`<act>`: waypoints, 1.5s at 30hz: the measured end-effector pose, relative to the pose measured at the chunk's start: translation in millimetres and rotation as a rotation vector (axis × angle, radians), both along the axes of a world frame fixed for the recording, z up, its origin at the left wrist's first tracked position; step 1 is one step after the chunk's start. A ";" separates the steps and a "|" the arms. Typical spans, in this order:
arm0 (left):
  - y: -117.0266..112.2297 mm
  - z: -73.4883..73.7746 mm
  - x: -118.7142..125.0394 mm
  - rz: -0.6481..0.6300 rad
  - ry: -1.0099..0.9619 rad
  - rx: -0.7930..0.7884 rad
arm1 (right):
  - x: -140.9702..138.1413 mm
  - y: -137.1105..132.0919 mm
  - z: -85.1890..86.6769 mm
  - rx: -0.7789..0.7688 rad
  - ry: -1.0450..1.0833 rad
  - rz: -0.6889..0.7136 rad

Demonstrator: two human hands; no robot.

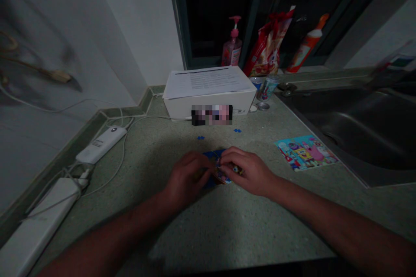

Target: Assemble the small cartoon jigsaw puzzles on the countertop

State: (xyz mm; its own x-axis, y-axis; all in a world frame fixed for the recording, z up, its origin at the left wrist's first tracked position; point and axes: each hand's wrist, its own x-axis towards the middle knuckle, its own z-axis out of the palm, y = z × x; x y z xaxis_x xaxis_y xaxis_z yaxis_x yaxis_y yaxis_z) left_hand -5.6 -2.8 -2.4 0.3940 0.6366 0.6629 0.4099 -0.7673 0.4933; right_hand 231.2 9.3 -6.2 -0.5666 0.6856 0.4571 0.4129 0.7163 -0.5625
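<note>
Speckled worktop (279, 216) beside a steel sink (328, 117) carries a thin blue card (212, 155) below both hands. Fingers (227, 154) of the left hand (188, 177) and right hand (247, 172) curl closed on it, the exact grip hidden. It looks light and bendable, best held by its edges.

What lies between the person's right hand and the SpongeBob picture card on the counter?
Nothing visible: only bare speckled countertop lies between the right hand, which holds a blue printed piece with the left hand, and the SpongeBob picture card.
</note>
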 end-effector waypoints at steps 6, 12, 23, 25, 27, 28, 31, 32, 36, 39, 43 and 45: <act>1.6 -2.1 -0.9 -0.007 0.049 0.126 | 0.2 1.0 0.2 -0.052 0.041 0.014; 2.3 -1.2 -0.1 -0.021 0.047 0.145 | -0.2 1.4 2.2 -0.062 0.052 0.009; 1.1 1.6 0.0 -0.015 0.048 0.070 | -0.4 1.2 1.9 -0.015 0.009 -0.026; 0.8 0.9 0.0 0.005 0.038 0.053 | -0.3 1.1 1.0 -0.013 0.002 -0.023; 0.6 -0.6 0.0 0.015 0.026 0.040 | -0.4 0.9 0.7 -0.010 0.003 -0.020; 0.4 -1.5 0.0 0.020 0.021 0.033 | -0.5 0.8 0.6 -0.007 0.005 -0.020; -0.2 -3.9 -0.1 0.043 0.011 0.003 | -0.7 0.7 1.0 0.008 0.003 -0.020; -0.4 -4.6 -0.1 0.049 0.008 -0.004 | -0.7 0.7 1.1 0.012 0.000 -0.021; -0.3 -6.0 -0.4 0.058 0.012 -0.006 | -0.7 1.0 0.8 0.024 -0.004 -0.028; 0.2 -6.2 -0.8 0.060 0.017 0.008 | -0.5 1.2 0.3 0.031 -0.004 -0.026; -0.1 -5.7 -0.8 0.047 0.007 -0.002 | -0.3 1.1 0.4 0.032 0.002 -0.022; -0.5 -5.6 -0.6 0.051 0.010 -0.014 | -0.3 0.9 0.9 0.029 0.001 -0.025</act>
